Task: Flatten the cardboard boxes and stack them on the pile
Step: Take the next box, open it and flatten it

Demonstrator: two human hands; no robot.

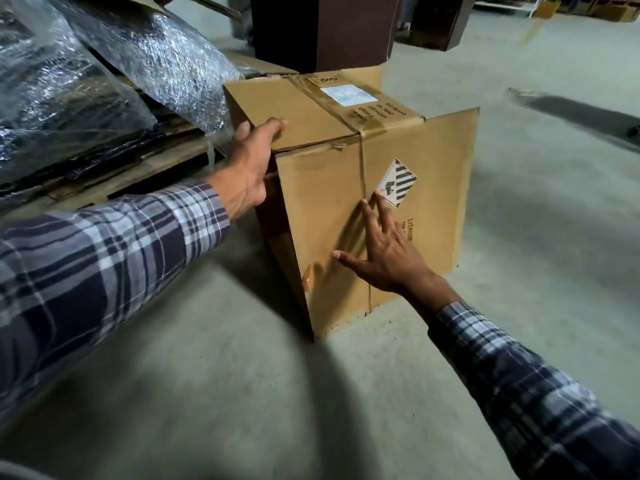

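Head view: the cardboard box (346, 188) stands on the concrete floor (536, 254) mid-frame, still full shape and not flattened. Tape (360, 161) runs over its top face and down the near side; a shipping label (348, 95) sits on top and a hazard sticker (396, 183) on the near side.

Left hand (251, 168) is at the box's top-left edge, fingers curled over the top panel, thumb side down the left face. It reads as gripping that edge, though part of the contact is hidden.

Right hand (379, 251) lies flat on the near side with fingers spread and straight, pressing or steadying. It holds nothing.

The pile (114, 174) of flat cardboard is to the left, partly under plastic wrap (104, 64), just beside the box.

Progress, my read: this box is at step one. Seams look taped shut, so open or cut the tape, collapse the box, then lift it onto the pile. A dark box (322, 29) stands behind, far side. How many remain I can't tell.
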